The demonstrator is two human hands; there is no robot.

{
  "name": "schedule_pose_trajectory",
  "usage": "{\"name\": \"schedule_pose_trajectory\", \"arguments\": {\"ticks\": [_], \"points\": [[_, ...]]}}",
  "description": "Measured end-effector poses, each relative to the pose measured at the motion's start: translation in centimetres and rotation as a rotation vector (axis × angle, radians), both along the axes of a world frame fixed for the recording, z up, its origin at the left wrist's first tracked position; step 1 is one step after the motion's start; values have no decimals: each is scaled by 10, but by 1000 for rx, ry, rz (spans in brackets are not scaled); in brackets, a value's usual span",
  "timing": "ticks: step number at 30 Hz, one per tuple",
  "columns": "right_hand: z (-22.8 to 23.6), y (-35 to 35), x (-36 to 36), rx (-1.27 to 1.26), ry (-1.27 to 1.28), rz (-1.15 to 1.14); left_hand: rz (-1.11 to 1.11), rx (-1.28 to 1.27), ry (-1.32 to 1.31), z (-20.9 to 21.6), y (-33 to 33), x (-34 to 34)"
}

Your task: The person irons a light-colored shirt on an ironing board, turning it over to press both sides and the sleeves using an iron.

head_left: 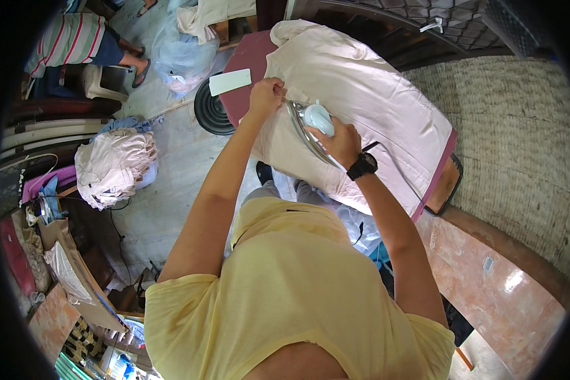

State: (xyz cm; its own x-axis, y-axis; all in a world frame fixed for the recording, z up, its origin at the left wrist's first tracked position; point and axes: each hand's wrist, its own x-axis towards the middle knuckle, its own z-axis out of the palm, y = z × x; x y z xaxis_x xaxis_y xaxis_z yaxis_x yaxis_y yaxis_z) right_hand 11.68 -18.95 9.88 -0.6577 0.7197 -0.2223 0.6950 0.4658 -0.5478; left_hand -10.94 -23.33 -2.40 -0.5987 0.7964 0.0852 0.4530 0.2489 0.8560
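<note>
A pale cream garment is spread over a maroon-covered ironing board. My right hand is wrapped round the handle of a clothes iron, which has a light blue-white body and a shiny metal rim. The iron rests on the cloth, its tip toward my left hand. At the left edge of the garment, my left hand has its fingers pinched on the fabric just beyond the iron's tip. Beside that hand a flat pale green-white rectangular piece lies on the board.
A dark cord crosses the garment's right side. On the floor at left sits a heap of cream clothes. A black round basin and a clear plastic bag stand beyond the board's left end. Another person's striped shirt shows far left.
</note>
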Motion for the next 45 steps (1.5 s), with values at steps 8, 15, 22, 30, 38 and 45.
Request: {"name": "schedule_pose_trajectory", "arguments": {"ticks": [8, 15, 22, 30, 38, 45], "points": [[-30, -8, -46, 162, -49, -198, -102, -22, -99, -4, -2, -20], [-33, -14, -63, 46, -26, -241, 126, 118, -73, 19, -48, -8], [-31, 1, -70, 16, -24, -206, 159, 152, -77, 12, -46, 6], [10, 37, 76, -46, -189, -69, -194, 173, 407, 10, -33, 35], [-25, 36, 91, 189, 68, 21, -277, 177, 372, 6, -39, 36], [-7, 57, 60, 326, 43, 178, -86, 83, 307, 7, -53, 49]]}}
